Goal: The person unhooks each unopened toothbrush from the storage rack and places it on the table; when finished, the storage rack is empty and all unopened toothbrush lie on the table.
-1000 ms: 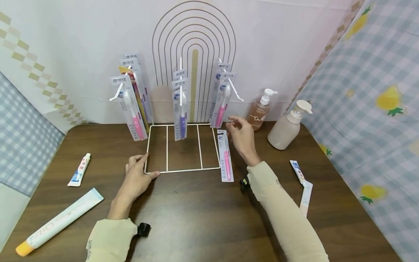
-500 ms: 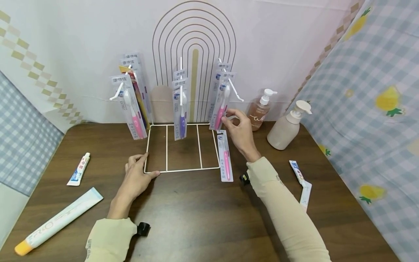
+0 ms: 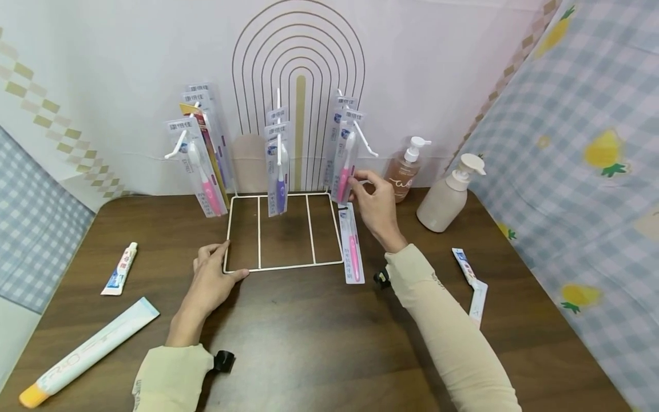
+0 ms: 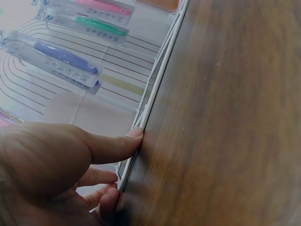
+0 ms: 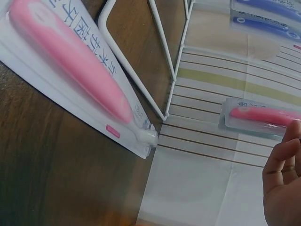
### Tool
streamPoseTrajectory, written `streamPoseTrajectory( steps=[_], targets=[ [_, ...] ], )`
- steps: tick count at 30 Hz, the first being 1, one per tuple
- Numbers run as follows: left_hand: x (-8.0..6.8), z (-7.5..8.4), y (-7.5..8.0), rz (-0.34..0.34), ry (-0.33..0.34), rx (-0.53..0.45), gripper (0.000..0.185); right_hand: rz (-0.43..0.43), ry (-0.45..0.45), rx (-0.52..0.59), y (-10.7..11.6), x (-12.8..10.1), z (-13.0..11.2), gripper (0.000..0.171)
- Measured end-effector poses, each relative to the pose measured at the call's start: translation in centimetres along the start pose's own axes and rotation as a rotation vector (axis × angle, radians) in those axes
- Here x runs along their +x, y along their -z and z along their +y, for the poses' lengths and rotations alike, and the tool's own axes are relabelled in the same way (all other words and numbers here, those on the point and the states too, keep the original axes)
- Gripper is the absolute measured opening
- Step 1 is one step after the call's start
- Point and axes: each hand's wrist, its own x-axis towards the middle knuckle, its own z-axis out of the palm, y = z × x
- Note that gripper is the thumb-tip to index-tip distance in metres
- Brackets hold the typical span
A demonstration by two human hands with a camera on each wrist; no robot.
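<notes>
The pink toothbrush pack (image 3: 344,166) is hanging at the rack's (image 3: 283,229) 1 o'clock corner; the right hand (image 3: 373,200), having closed in from open air, is now pinching its lower edge. The left hand (image 3: 213,277) is staying pressed, fingers relaxed, on the rack's 7 o'clock corner, steadying it on the tabletop (image 3: 319,343).

Dark wooden table (image 3: 319,343), white arch-patterned wall (image 3: 412,63), checked curtains (image 3: 582,114)
</notes>
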Motion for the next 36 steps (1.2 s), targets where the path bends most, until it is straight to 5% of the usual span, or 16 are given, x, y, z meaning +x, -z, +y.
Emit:
streamPoseTrajectory(
  steps=[19,29,36],
  targets=[
    [0.2,-0.5,-0.1,-0.002,-0.001,-0.003,0.097,0.083,-0.001,0.162,2.3,-0.5,0.7,0.018],
    [0.4,-0.6,-0.3,0.009,-0.02,-0.001,0.096,0.029,-0.165,0.123,4.8,-2.8,3.5,0.023],
    [-0.7,1.6,0.5,-0.037,0.045,0.001,0.095,-0.075,-0.316,0.093,6.3,-4.5,5.4,0.026]
  ],
)
